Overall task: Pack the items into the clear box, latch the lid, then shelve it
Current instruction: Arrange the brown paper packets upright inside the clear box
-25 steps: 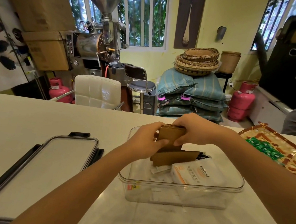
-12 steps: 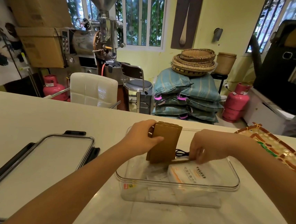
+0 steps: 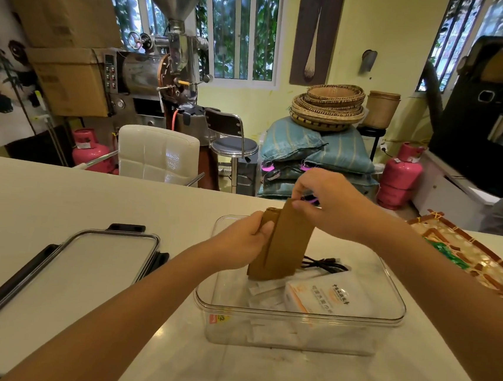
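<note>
The clear box (image 3: 297, 336) stands open on the white table, in front of me. Inside lie a white packet with orange print (image 3: 323, 295), small white sachets (image 3: 265, 293) and a black cable (image 3: 323, 263). A stack of brown paper bags (image 3: 284, 248) stands upright in the box's left part. My left hand (image 3: 239, 244) grips the stack's left edge. My right hand (image 3: 328, 204) pinches the top of the outermost bag. The box's lid (image 3: 59, 291), clear with black latches, lies flat on the table to the left.
A patterned tray (image 3: 480, 258) with green packets sits at the table's right edge. Beyond the table stand a white chair (image 3: 158, 153), a stool, pink gas cylinders, stacked sacks with baskets and a roasting machine. Part of a person shows at the far right.
The fallen brown bag has been lifted by my right hand from flat in the box up against the upright stack. My left hand kept holding the stack.
</note>
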